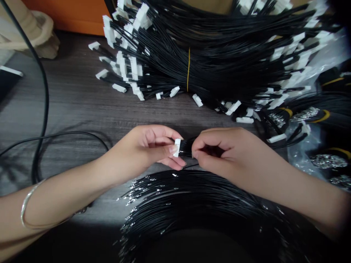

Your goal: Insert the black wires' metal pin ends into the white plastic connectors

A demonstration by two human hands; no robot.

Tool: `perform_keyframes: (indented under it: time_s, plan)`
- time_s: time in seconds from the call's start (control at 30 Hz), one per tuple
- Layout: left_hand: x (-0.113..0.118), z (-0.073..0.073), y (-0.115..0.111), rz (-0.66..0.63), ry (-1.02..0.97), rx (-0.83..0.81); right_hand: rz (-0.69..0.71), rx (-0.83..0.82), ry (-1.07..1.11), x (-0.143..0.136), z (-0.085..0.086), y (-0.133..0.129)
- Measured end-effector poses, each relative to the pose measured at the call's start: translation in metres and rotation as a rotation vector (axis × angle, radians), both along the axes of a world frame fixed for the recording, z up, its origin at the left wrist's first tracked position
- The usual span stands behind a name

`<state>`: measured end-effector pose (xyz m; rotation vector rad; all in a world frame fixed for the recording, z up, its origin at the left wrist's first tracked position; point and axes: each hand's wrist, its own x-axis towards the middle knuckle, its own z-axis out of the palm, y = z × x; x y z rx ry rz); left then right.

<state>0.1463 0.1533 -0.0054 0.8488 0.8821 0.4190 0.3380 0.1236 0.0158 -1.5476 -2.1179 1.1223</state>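
White connector (177, 147), small, ridged, blocky, pinched between thumb and fingers of left hand (161, 148); thin black wires (186, 147) running from connector into curled fingertips of right hand (194, 151), gripped there, above loose metal-tipped wires (189, 197).

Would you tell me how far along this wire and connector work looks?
Likely done: the large wire bundle with white connectors at its ends and a yellow band. In hand: the left hand pinches one white connector; the right hand holds its black wires. Apparently left: the loose black wires nearest the person, metal tips bare.
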Motion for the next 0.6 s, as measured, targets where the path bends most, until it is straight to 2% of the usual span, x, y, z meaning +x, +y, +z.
perform_keyframes:
  time_s: [0.3,0.6]
  plan:
    - [0.0002,0.0000,-0.0007,0.006,0.002,0.025,0.002,0.008,-0.007,-0.0020,-0.0009,0.0000]
    - [0.0017,-0.0010,-0.0046,0.004,0.043,0.043,0.002,0.074,0.029,-0.0080,-0.0102,-0.0062]
